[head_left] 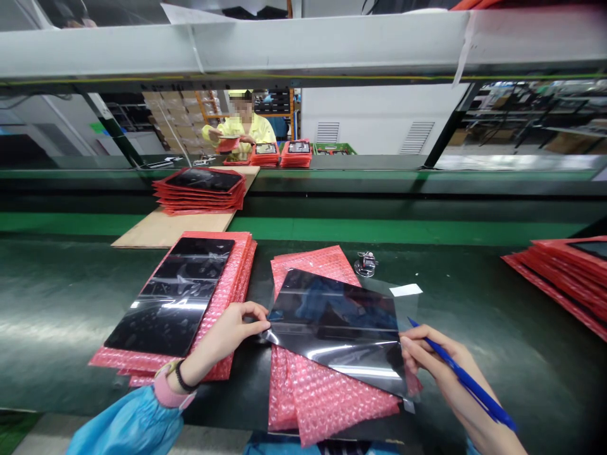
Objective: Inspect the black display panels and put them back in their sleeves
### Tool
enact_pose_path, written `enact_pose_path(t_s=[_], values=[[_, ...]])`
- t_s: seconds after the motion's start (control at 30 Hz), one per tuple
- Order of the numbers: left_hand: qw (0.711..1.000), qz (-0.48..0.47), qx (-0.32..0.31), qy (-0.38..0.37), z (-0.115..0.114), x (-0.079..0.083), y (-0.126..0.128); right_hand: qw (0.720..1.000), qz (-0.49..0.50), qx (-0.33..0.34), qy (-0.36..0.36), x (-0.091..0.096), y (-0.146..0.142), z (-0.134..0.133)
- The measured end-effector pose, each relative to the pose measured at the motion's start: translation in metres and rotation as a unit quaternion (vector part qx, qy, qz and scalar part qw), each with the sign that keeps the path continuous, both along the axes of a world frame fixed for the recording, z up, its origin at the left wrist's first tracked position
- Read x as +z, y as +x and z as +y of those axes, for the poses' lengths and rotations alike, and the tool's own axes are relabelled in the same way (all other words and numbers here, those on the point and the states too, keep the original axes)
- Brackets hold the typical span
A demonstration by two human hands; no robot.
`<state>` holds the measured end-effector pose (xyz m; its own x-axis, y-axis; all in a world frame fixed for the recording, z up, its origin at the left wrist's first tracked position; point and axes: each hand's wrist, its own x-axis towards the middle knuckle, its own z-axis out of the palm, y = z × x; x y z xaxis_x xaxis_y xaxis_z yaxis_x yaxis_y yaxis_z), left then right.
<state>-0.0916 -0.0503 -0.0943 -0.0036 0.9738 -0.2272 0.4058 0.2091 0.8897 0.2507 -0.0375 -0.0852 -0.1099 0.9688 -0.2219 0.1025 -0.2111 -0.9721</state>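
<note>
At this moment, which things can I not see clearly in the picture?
Head view: pink bubble bags, middle hidden by the central dark panel.
Head view: rightmost red stack, cut off by the right edge.
Head view: green crate, contents too small to identify.

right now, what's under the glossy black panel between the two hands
Red bubble wrap lies beneath the glossy black panel, showing past its upper and lower edges. The panel covers the middle, so anything there can't be seen.
</note>
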Motion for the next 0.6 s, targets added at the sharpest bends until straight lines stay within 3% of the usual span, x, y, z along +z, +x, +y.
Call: enact_pose_path(t_s=[0.6], values=[[0.999,-0.048,0.014,-0.004,-0.001,-0.006,0.0,0.999,-0.025,0.011,0.02,-0.012,0.005,0.002]])
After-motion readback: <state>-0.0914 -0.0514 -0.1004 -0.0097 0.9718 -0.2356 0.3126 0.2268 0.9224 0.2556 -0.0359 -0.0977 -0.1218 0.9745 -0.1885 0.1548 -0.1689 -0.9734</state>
